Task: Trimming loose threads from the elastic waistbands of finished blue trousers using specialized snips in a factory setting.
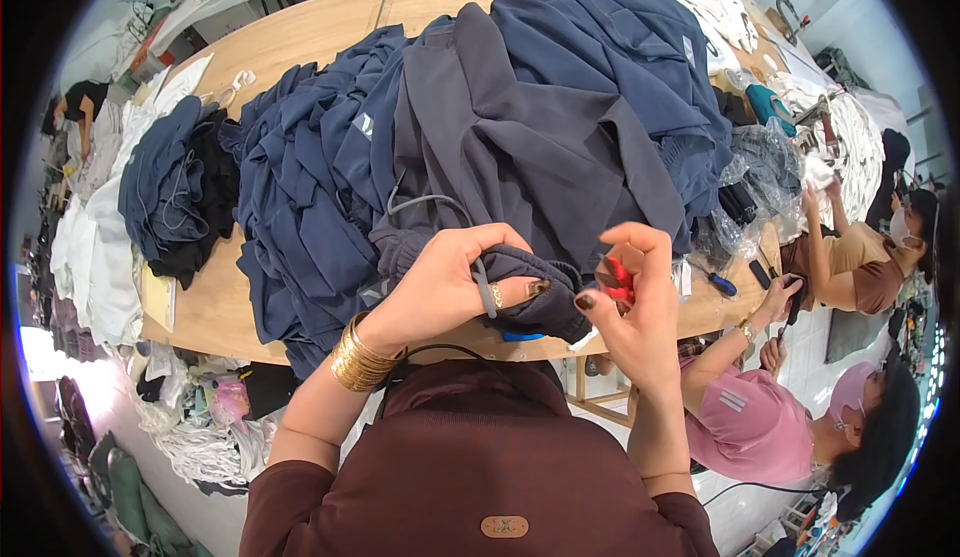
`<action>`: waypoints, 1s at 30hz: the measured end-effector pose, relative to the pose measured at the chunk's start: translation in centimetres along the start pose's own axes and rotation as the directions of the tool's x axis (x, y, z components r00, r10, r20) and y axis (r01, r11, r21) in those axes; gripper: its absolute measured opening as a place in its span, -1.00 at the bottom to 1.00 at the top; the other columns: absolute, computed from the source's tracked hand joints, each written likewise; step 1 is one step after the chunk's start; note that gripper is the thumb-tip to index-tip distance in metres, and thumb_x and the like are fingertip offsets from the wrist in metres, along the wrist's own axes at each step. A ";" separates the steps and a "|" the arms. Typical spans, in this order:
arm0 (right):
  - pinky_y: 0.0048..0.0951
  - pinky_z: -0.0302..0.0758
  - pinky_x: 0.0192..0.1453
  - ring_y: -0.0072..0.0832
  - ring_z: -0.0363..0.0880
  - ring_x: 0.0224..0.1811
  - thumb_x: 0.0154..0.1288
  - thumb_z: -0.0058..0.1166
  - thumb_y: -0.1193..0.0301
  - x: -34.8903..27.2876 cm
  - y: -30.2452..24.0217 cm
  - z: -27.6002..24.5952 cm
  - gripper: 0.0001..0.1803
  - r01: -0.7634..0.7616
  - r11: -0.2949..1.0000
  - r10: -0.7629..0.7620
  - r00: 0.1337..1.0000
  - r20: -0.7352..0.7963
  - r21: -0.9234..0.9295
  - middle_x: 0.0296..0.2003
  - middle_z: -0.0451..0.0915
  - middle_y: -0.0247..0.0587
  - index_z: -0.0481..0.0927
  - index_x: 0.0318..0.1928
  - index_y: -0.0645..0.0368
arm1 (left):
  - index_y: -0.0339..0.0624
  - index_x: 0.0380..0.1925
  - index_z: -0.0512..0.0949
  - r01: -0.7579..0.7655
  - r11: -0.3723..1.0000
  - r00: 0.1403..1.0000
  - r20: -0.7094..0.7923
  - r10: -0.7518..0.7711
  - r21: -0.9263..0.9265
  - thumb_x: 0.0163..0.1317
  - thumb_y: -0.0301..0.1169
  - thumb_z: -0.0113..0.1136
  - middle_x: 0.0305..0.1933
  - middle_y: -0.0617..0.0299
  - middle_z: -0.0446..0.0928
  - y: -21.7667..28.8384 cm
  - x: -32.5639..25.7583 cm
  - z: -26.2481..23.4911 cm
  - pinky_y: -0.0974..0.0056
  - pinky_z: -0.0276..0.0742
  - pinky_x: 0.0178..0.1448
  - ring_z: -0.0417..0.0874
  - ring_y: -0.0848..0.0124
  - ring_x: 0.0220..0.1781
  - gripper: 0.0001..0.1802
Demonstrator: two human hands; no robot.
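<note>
Dark grey trousers (520,142) lie spread in front of me, their gathered elastic waistband (545,307) bunched up at the table's near edge. My left hand (455,282) is closed on that waistband, thumb on top. A grey drawstring (482,287) runs beside the thumb, and another stretch of cord loops out over the cloth farther left. Just right of the waistband, my right hand (640,302) is raised with its fingers curled round small red-handled thread snips (618,279). The fingers hide most of the snips, so I cannot see whether the blades touch anything.
Navy garments (315,167) are heaped left of the trousers, with more navy clothing (610,37) behind at right. A blue-handled tool (721,284) and clear plastic bags (765,172) lie to the right. Two co-workers, one in a pink shirt (750,422), work on that side.
</note>
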State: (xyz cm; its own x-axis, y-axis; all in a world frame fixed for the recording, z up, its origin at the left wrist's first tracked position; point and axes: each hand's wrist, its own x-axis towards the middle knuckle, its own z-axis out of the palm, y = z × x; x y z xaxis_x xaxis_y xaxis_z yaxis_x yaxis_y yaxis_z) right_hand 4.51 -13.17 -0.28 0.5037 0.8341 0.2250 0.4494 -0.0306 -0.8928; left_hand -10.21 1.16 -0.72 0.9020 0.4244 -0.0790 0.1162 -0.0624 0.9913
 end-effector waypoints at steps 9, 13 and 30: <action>-0.43 0.43 -0.43 -0.33 0.54 -0.51 0.09 0.29 0.43 -1.6 1.0 0.0 -0.74 0.149 0.957 -0.152 0.988 0.010 -0.248 -0.49 0.53 -0.17 0.48 -0.31 0.27 | -0.32 -0.31 0.50 -0.025 0.997 1.000 -0.002 0.025 -0.077 0.13 -0.41 0.26 -0.44 0.36 0.52 0.0 0.0 0.2 0.48 0.40 -0.30 0.45 0.66 -0.38 -0.78; -0.43 0.42 -0.45 -0.33 0.54 -0.52 0.05 0.32 0.44 -1.6 0.9 0.2 -0.76 0.194 0.931 -0.219 0.974 -0.049 -0.308 -0.48 0.53 -0.18 0.51 -0.35 0.25 | -0.31 -0.32 0.52 0.015 0.993 1.000 -0.017 -0.017 -0.114 0.07 -0.40 0.35 -0.41 0.39 0.52 0.0 -0.1 0.3 0.52 0.36 -0.24 0.42 0.69 -0.35 -0.74; -0.43 0.41 -0.48 -0.33 0.52 -0.53 0.04 0.31 0.43 -1.5 0.4 0.1 -0.78 0.220 0.915 -0.252 0.966 -0.055 -0.338 -0.50 0.52 -0.20 0.54 -0.36 0.23 | -0.30 -0.30 0.51 -0.137 0.991 0.990 -0.044 0.137 0.011 0.09 -0.43 0.29 -0.49 0.37 0.51 -0.6 0.0 0.6 0.48 0.38 -0.33 0.44 0.67 -0.43 -0.77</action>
State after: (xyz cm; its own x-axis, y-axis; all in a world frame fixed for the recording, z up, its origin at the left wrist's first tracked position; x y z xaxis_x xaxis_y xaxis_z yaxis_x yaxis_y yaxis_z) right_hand 3.87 -14.36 -1.02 0.4138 0.7835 0.4637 0.7711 -0.0308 -0.6360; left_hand -10.06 0.68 -1.36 0.8901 0.4514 0.0625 -0.0038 -0.1298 0.9915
